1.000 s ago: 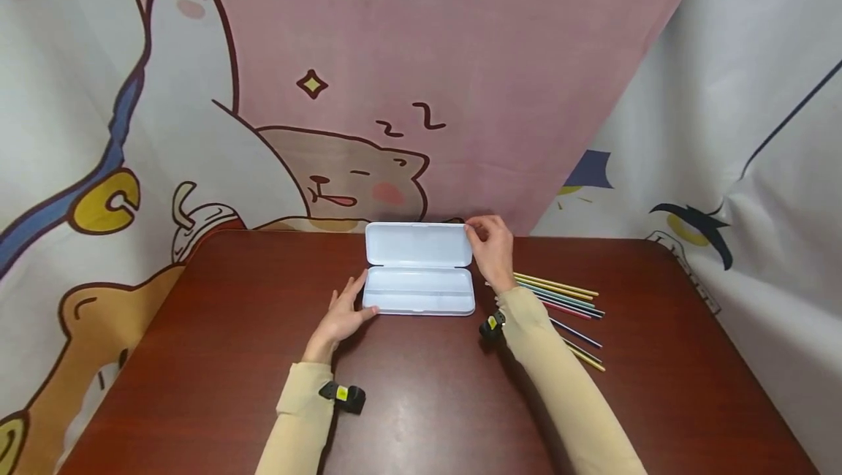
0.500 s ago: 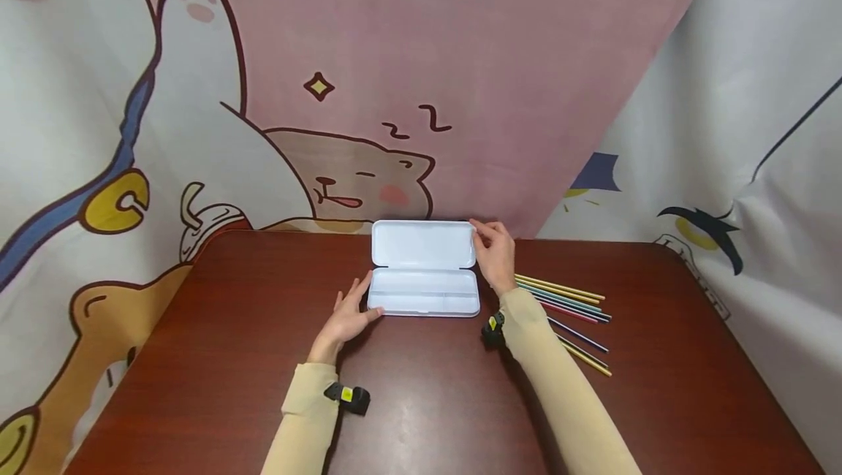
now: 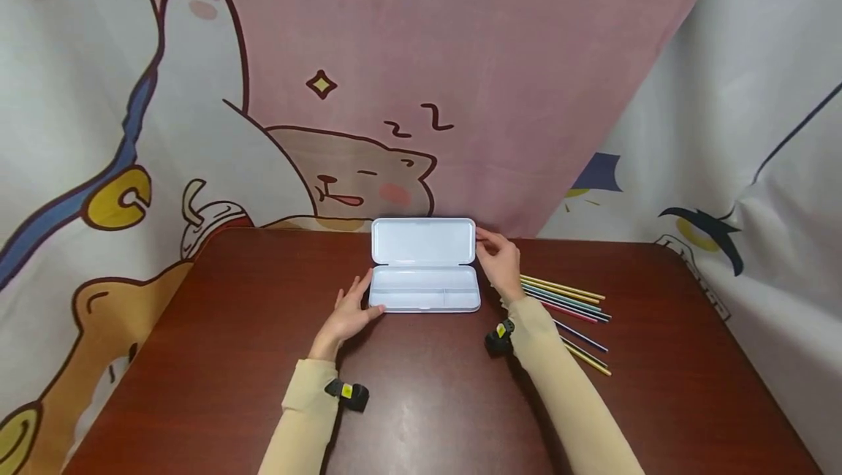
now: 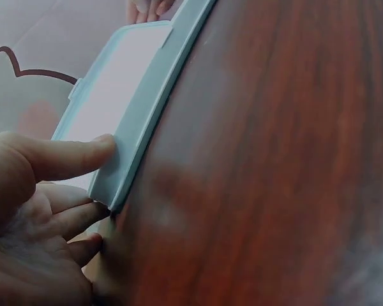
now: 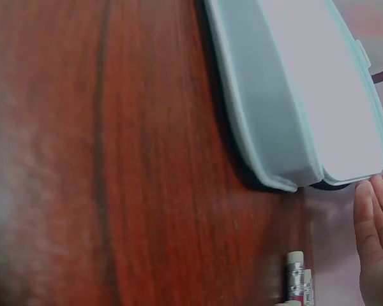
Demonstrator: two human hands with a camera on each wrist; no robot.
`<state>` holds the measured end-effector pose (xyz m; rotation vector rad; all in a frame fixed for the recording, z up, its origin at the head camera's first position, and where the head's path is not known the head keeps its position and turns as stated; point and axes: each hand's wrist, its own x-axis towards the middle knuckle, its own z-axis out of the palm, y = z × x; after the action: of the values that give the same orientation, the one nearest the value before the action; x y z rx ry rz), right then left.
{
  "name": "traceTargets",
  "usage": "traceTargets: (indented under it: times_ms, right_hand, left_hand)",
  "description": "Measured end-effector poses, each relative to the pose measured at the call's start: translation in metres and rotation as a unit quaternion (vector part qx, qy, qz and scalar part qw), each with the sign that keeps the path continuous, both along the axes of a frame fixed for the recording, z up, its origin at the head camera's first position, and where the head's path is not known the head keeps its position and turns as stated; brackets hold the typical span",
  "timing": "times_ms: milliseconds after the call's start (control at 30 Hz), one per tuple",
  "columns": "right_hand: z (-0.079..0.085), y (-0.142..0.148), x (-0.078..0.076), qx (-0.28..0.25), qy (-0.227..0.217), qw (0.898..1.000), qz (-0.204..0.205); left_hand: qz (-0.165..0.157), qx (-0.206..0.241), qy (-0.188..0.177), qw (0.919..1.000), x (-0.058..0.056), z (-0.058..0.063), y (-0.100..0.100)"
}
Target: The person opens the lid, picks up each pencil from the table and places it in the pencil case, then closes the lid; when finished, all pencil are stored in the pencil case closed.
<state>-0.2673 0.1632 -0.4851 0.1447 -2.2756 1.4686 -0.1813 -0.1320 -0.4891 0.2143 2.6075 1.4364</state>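
Observation:
A white pencil case [image 3: 425,289] lies on the table with its lid [image 3: 424,241] raised at the back. Its tray has a long divider and a short cross divider, with nothing visible in the compartments. My left hand [image 3: 343,323] holds the case's left end, thumb [image 4: 83,156] on the front wall and fingers around the side. My right hand [image 3: 501,264] is at the lid's right edge, with its fingertips [image 5: 364,194] touching or nearly touching that edge; contact cannot be told for certain.
Several pencils [image 3: 569,307] in yellow, teal, red and dark colours lie to the right of the case, partly under the right forearm. Eraser ends [image 5: 295,274] show in the right wrist view. A patterned cloth [image 3: 526,95] hangs behind the brown table [image 3: 263,299].
My right hand has shifted slightly right and down from the lid's upper right corner. The lid stays raised. My left hand keeps its place on the case. The head view has shifted slightly.

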Motion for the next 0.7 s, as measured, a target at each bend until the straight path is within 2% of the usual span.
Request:
traceTargets:
  times_ms: [200, 367, 500, 700]
  right_hand:
    - [0.004, 0.005, 0.01, -0.006, -0.006, 1.0, 0.02]
    - [0.008, 0.01, 0.018, -0.012, -0.008, 1.0, 0.027]
    - [0.011, 0.016, 0.026, -0.019, -0.031, 0.999, 0.032]
    - [0.017, 0.033, 0.042, -0.115, -0.089, 0.988, 0.044]
  left_hand:
    - [-0.005, -0.049, 0.015, 0.9987, -0.006, 0.007, 0.0]
    - [-0.01, -0.045, 0.012, 0.9989, -0.01, 0.011, -0.003]
    - [-0.024, -0.052, 0.023, 0.9981, -0.014, 0.011, -0.006]
    - [-0.043, -0.057, 0.032, 0.9969, -0.021, 0.009, -0.008]
